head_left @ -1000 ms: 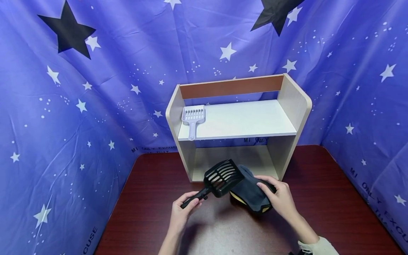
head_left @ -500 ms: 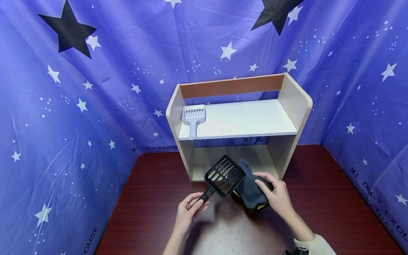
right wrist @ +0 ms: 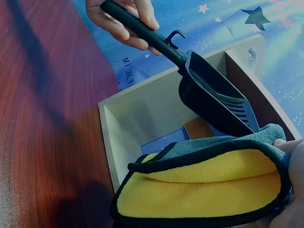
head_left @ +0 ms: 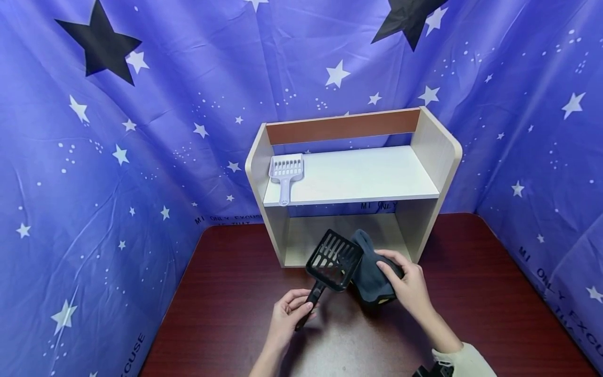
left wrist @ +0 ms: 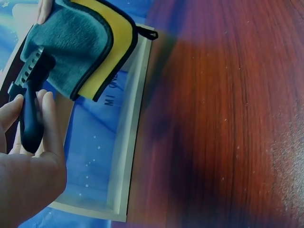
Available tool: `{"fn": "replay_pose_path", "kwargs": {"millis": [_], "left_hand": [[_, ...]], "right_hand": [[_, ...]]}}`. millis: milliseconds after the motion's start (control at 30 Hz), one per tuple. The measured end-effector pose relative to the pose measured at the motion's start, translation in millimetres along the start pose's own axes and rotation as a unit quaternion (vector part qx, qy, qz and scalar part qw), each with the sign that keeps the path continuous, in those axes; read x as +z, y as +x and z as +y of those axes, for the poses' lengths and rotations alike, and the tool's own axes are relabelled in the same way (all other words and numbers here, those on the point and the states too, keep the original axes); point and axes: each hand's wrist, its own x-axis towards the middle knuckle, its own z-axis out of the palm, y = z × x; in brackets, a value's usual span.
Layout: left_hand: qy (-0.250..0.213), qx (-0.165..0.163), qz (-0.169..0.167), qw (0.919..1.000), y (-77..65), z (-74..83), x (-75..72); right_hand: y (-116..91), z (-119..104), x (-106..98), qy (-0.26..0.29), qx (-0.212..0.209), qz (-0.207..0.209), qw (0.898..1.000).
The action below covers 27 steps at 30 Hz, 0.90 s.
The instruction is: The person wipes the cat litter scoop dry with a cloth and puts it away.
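My left hand (head_left: 287,317) grips the handle of a black slotted litter scoop (head_left: 332,259), its head tilted up and to the right. In the right wrist view the scoop (right wrist: 209,99) shows a small hook on its handle. My right hand (head_left: 410,283) holds a folded cloth (head_left: 372,272), grey-blue on one face and yellow on the other, with black edging. The cloth (left wrist: 71,45) lies against the far part of the scoop head in the left wrist view. Part of the scoop's slotted face is hidden by the cloth there.
A two-tier wooden shelf (head_left: 428,209) stands on the dark red-brown table (head_left: 212,303), behind both hands. On its white upper board lies a pale lavender litter scoop (head_left: 286,175), at the left end. A blue star-patterned curtain (head_left: 188,78) surrounds the table.
The black scoop has turned more upright, its handle end swinging down and right. My left hand has shifted slightly right. My right hand and the cloth have risen a little against the scoop.
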Motion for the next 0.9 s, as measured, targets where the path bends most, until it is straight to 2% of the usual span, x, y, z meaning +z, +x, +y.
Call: {"fn": "replay_pose_path", "kwargs": {"millis": [200,467,733,900], "left_hand": [[0.01,0.0,-0.015,0.9998,-0.7,-4.5,3.8],[0.014,0.012,-0.034,0.9993,-1.8,-9.7,8.8],[0.025,0.012,-0.043,0.9987,-3.9,-12.3,14.8],[0.04,0.008,-0.038,0.9984,-5.6,-15.7,20.3]], "right_hand": [[4,-21,0,0.004,-0.004,0.007,1.0],[3,-6,4,0.004,0.004,0.01,1.0],[5,-29,2,0.016,-0.002,0.003,1.0],[5,-29,3,0.019,-0.001,-0.007,1.0]]}}
